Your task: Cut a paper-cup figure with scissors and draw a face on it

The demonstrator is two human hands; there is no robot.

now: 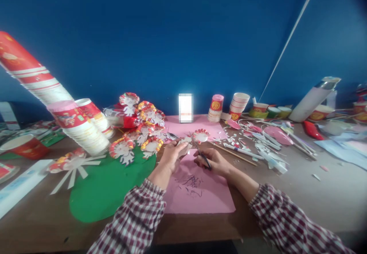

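My left hand (172,155) is closed around a small pale paper piece (183,146) held over the pink sheet (197,193). My right hand (213,160) grips a pair of scissors (200,152) with dark handles, its blades pointing up and left toward the paper piece. Dark scribbles mark the pink sheet just below both hands. A cut paper cup base with a red and yellow rim (200,135) lies just beyond the scissors.
A green paper circle (106,189) lies left of the pink sheet. Cut cup flowers (143,130) are piled behind it. Stacked paper cups (83,128) lean at left, more cups (239,103) stand at the back. Paper scraps and sticks (258,147) lie to the right.
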